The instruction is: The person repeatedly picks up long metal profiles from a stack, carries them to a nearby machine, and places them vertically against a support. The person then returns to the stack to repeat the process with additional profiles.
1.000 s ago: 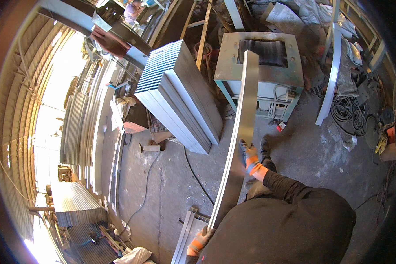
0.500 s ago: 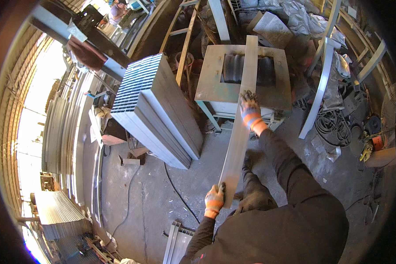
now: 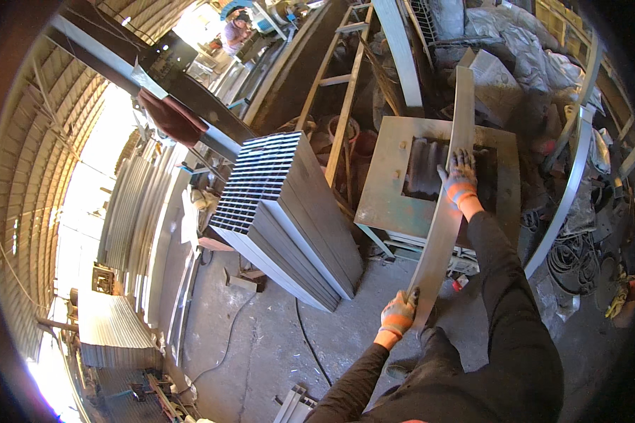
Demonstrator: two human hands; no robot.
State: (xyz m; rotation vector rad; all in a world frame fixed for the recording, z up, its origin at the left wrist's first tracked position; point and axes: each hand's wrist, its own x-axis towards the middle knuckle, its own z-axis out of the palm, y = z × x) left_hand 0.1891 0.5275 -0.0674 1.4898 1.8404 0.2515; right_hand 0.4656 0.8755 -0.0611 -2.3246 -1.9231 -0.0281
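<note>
A long, flat grey metal bar (image 3: 436, 243) slants across a metal machine table (image 3: 382, 189). Its far end sticks out past the table's back edge, and its near end reaches toward my body. My left hand (image 3: 399, 314), in a grey and orange glove, is closed around the near end. Gloved the same way, my right hand (image 3: 461, 176) lies on the bar's top face with fingers stretched out and thumb apart. Beneath the bar, the table has a rectangular opening with a dark, rounded roller-like part (image 3: 426, 168) showing in it.
Left of the table stands a tall stack of rectangular metal tubes (image 3: 289, 211). A wooden ladder (image 3: 346, 99) leans behind. Coiled cable (image 3: 573, 262) lies at right, and a black cord (image 3: 310, 345) crosses the floor. Metal profiles (image 3: 295, 407) lie near my left arm. Another person (image 3: 236, 34) is far off.
The metal bar has moved forward, farther over the machine table. Both hands have gone with it, and my right hand is now above the opening. My view has shifted toward the left.
</note>
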